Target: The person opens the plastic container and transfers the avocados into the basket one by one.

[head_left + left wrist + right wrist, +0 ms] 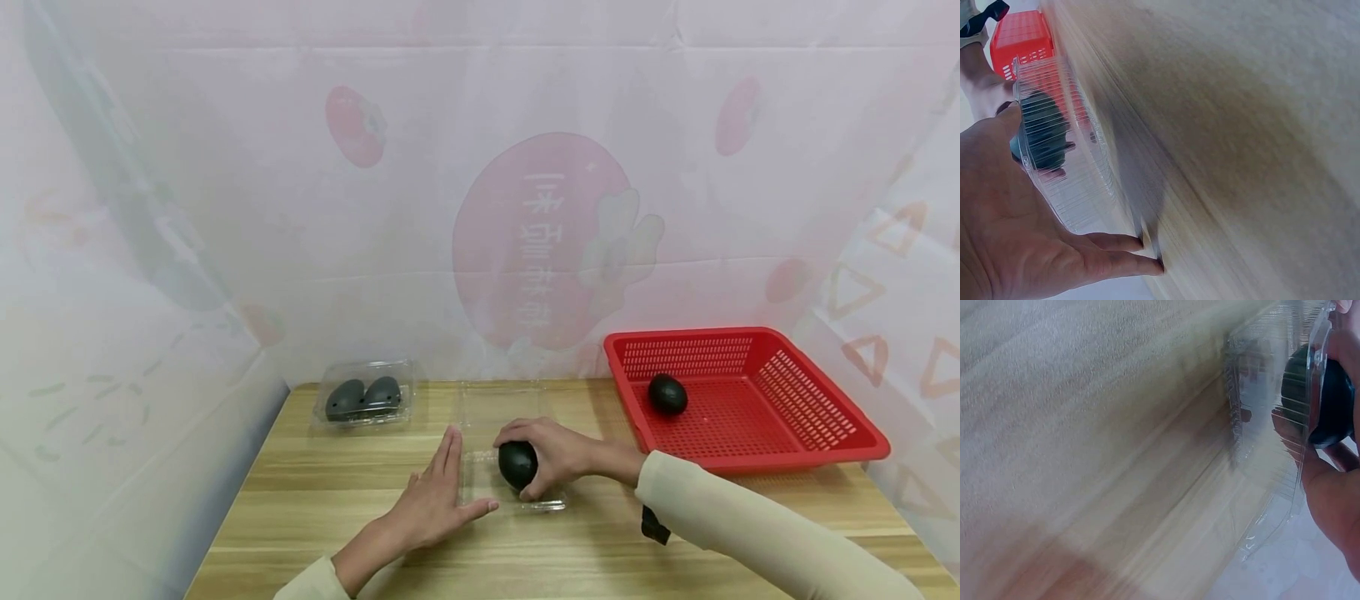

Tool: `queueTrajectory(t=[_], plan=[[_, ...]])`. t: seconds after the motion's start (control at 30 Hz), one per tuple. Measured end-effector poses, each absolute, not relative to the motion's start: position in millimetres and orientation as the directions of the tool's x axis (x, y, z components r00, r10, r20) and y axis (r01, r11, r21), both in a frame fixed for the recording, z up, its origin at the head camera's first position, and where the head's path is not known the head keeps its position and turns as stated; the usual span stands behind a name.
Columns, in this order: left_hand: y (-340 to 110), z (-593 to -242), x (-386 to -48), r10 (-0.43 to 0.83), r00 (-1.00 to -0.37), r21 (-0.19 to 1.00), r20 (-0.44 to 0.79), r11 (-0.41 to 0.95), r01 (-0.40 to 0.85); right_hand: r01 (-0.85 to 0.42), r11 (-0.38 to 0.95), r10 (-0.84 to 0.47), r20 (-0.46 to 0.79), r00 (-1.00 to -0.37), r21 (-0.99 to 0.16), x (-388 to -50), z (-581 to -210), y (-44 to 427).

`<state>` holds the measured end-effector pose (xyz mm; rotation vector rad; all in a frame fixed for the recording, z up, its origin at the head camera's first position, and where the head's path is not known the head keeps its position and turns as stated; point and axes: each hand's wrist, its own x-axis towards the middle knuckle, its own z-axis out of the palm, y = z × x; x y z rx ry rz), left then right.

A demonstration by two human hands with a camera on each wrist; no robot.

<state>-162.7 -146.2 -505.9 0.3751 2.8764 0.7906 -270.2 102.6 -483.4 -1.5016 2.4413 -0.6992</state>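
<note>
My right hand [551,454] grips a dark avocado [517,465] inside the base of a clear plastic clamshell box [477,479]. The box's clear lid [501,404] lies folded back toward the wall. In the right wrist view the avocado [1329,403] shows partly through the ribbed box wall, with fingers around it. My left hand [435,504] lies along the box's left side, fingers straight and thumb spread over its front edge. In the left wrist view the thumb touches the rim of the box [1079,181].
A red plastic basket [750,458] stands at the right with one avocado [667,394] in it. At the back left is a closed clear box [405,392] holding two dark avocados [382,393]. Patterned white sheeting [375,250] walls in the wooden table [300,517].
</note>
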Motion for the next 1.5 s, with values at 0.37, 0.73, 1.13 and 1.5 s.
queueTrajectory(t=[0.37, 0.73, 1.13, 1.5], plan=[[-146, -505, -162, 0.276, -0.96, 0.522, -0.057, 0.827, 0.207, -0.743, 0.338, -0.843, 0.164, -0.512, -0.578, -266, -486, 108], [-147, -505, -163, 0.277, -0.959, 0.527, -0.067, 0.825, 0.201, -0.711, 0.317, -0.808, 0.214, -0.549, -0.628, -263, -481, 110], [-146, -509, -164, 0.265, -0.962, 0.519, -0.066, 0.833, 0.193, -0.685, 0.341, -0.768, 0.229, -0.598, -0.644, -257, -472, 117], [-146, -507, -164, 0.268, -0.961, 0.527, -0.075, 0.828, 0.19, -0.698, 0.344, -0.752, 0.26, -0.605, -0.628, -256, -465, 126]])
